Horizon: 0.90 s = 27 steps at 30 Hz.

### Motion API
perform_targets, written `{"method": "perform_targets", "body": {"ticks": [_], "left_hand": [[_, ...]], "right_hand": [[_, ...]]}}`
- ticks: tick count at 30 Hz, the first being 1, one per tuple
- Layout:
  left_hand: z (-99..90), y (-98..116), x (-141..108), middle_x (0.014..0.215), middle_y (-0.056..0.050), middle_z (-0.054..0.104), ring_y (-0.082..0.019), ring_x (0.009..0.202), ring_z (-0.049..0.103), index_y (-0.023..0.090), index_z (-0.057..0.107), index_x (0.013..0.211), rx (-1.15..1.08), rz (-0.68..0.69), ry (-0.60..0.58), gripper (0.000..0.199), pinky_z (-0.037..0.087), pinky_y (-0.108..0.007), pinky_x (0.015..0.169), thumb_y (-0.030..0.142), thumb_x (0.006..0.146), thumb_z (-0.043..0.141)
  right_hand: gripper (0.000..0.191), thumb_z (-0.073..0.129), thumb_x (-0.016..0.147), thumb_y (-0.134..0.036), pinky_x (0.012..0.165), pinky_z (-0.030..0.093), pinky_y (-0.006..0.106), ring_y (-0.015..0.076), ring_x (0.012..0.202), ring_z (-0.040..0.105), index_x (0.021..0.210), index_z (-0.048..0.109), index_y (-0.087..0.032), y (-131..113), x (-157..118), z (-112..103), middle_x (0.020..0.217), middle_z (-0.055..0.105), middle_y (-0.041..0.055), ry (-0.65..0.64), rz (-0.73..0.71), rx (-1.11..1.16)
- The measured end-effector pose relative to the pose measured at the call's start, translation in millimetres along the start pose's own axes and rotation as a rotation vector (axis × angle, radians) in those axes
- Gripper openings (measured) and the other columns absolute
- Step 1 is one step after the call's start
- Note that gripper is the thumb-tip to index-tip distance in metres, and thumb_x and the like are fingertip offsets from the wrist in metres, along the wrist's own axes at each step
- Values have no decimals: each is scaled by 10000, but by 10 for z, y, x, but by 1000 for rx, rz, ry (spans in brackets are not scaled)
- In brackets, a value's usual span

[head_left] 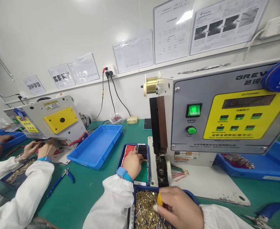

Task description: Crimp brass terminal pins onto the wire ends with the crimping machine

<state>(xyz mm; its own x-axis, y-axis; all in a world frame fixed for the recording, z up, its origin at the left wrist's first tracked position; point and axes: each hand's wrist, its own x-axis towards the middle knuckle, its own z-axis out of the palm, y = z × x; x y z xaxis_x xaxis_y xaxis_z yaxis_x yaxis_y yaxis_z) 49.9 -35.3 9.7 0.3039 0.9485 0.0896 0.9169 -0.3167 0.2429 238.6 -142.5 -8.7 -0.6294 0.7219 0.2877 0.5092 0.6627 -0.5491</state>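
Note:
My left hand, with a blue wrist strap, rests over a tray of red wires, black wires and green wires. Its fingers are bent down onto the wires, and whether they grip one is hidden. Beside the grey crimping machine, my right hand is closed above a blue bin of brass terminals. A yellow cover shows on one fingertip. Anything pinched in these fingers is too small to make out.
An empty-looking blue tray lies left of the wire tray. Blue-handled cutters lie further left, other pliers at the lower right. Another person's hands work at a second machine. A blue bin stands right.

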Motion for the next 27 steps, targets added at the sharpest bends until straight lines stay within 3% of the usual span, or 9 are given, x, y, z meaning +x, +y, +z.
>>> {"method": "perform_targets", "body": {"ticks": [5, 12, 27], "left_hand": [[-40, 56, -38, 934, -76, 605, -192, 915, 539, 183, 702, 856, 7, -31, -49, 234, 389, -281, 770, 162, 868, 469], [21, 59, -40, 911, -85, 594, -200, 912, 514, 163, 660, 847, 25, -21, -27, 270, 368, -290, 767, 142, 899, 397], [32, 64, -23, 944, -68, 603, -195, 939, 517, 155, 619, 886, -45, -47, 24, 164, 371, -293, 803, 134, 879, 457]], "right_hand": [[338, 513, 864, -229, 533, 239, 277, 142, 557, 418, 612, 290, -193, -7, 10, -5, 607, 425, -16, -21, 13, -6], [306, 501, 875, -215, 537, 248, 275, 142, 567, 430, 628, 322, -190, -7, 2, -3, 622, 441, -16, -25, 4, 13], [334, 522, 879, -232, 541, 237, 276, 144, 574, 429, 625, 309, -188, 6, -2, 1, 628, 444, -14, -25, 10, 3]]}}
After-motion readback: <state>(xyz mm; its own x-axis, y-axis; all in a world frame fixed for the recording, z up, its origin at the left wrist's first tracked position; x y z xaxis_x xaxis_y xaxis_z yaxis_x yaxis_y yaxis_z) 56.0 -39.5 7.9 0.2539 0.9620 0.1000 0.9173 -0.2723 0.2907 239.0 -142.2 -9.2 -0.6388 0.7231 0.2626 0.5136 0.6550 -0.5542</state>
